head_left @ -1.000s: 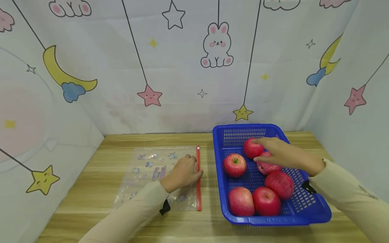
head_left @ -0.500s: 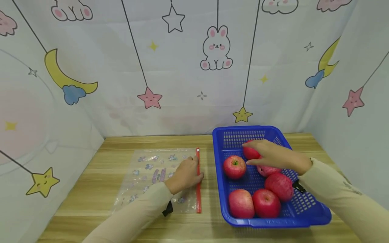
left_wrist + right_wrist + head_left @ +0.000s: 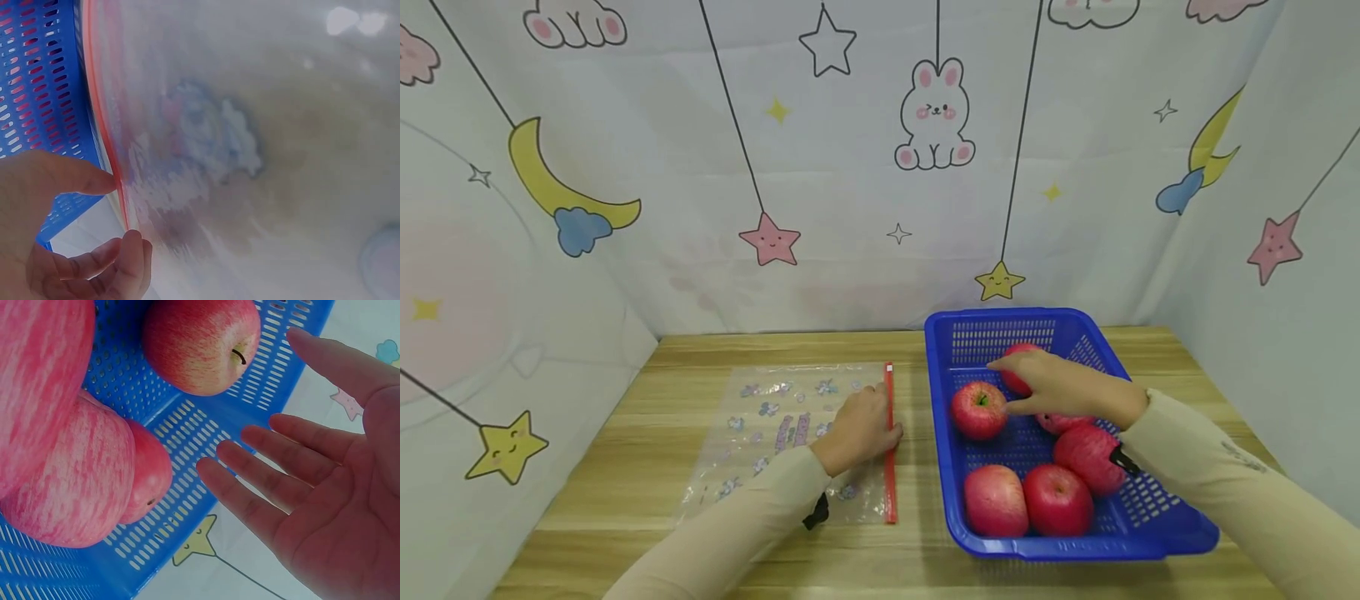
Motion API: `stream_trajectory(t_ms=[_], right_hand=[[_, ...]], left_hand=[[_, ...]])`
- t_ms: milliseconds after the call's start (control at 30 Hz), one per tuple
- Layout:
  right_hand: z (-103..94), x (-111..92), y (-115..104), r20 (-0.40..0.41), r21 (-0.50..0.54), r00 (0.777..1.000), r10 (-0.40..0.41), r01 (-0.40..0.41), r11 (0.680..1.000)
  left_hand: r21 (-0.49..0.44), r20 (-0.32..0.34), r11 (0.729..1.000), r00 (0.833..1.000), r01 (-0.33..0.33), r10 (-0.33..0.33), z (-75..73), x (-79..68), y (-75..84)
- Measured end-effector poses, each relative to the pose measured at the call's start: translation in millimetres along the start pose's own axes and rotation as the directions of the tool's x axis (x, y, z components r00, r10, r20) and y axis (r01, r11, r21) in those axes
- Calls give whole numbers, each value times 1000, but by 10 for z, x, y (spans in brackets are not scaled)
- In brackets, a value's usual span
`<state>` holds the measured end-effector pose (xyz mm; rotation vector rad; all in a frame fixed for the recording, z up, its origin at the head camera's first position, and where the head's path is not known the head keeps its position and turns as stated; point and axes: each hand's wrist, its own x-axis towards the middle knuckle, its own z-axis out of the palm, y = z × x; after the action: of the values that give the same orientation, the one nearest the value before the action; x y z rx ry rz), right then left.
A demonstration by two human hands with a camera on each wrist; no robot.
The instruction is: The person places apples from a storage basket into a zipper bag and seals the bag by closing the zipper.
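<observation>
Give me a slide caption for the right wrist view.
Right hand, fingers extended, held over a blue basket of red apples.

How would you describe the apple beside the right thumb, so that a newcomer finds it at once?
On the wooden table, the blue basket stands right of the clear bag. Inside, in its far half, look along the left wall for the apple just left of the thumb of the right hand. In the head view, only this apple shows a clear stem, in a yellowish hollow.
</observation>
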<state>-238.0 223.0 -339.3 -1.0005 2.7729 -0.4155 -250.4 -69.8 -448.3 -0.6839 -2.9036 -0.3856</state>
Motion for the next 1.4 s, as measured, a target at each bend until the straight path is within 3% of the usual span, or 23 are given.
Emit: stream_trajectory(t_ms=[600,867,1400], right_hand=[[136,144,40,27,37,998,-48,47,998],[216,195,22,51,43,999,-6,4,999],[293,224,6,59,37,998,5,-7,999]], left_hand=[[-22,23,999,999,-28,29,-14,-14,-10],[-39,14,998,999,-44,45,-15,-6,-10],[-51,36,999,999,13,-11,-16,19,3]])
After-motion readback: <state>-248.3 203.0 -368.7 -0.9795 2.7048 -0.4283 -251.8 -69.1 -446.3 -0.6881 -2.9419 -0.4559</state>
